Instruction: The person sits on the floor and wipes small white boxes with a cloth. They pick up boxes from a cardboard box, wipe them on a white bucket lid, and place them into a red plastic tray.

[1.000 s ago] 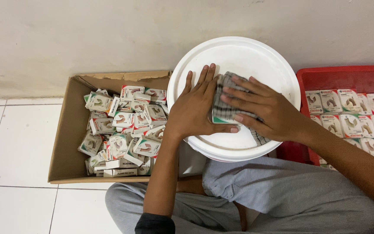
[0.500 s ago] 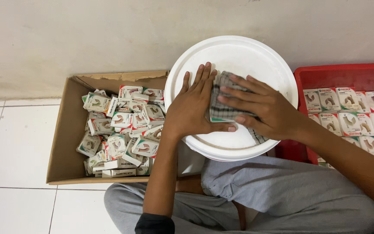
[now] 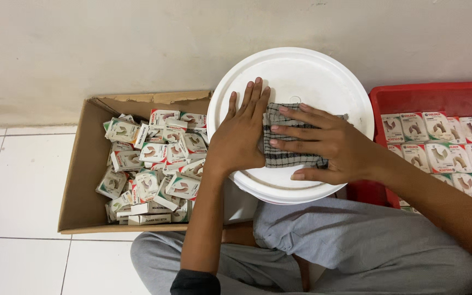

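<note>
Cloth: one folded checked cloth [image 3: 293, 143], grey-green with dark grid lines, lying flat near the middle of the round white lid [image 3: 301, 76]; its right end pokes out past the fingers toward the lid's right edge.
Lid: one, white plastic, circular with a raised rim, resting over the person's lap; its far edge is close to the wall [image 3: 137, 49].
Left hand: the left hand [image 3: 241, 134] lies palm down, fingers together and straight, on the lid's left half, its fingertips pointing at the wall and its inner side touching the cloth's left edge; it grips nothing.
Right hand: the right hand [image 3: 323, 145] is spread flat on top of the cloth, fingers apart and pointing left, pressing it down rather than closing round it.
Cardboard box: one brown open box [image 3: 80, 175] on the tiled floor [image 3: 17, 191], left of the lid, holding a loose heap of small white packets [image 3: 154, 158], too many and too jumbled to count.
Red tray: one red plastic tray [image 3: 427, 95] right of the lid, with the same small packets laid in neat rows [image 3: 443, 147]; its contents are partly hidden by the right forearm.
</note>
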